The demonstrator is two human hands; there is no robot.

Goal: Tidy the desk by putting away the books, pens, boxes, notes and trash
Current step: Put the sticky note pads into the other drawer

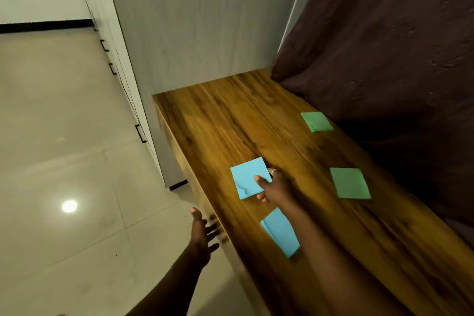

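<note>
1. A blue sticky note (248, 177) is pinched at its near right edge by the right hand (276, 187), with the thumb laid on top and a fingertip seen below the edge; a ring (274, 170) is worn on one finger.
2. Whether the held note is lifted off the wooden desk (230, 120) or lies flat on it cannot be told.
3. A second blue sticky note (280, 232) is found just beside the right forearm, nearer the desk's front edge, partly folded along one side.
4. A near green sticky note (350, 183) is seen to the right of the hand, apart from it; a far green sticky note (316, 122) lies farther back, close to the dark curtain (384, 46).
5. The left hand (202, 233) is held with fingers spread and holding nothing, just off the desk's front edge, over the tiled floor (64, 136).
6. The desk's far end is met by a pale cabinet panel (192, 20).
</note>
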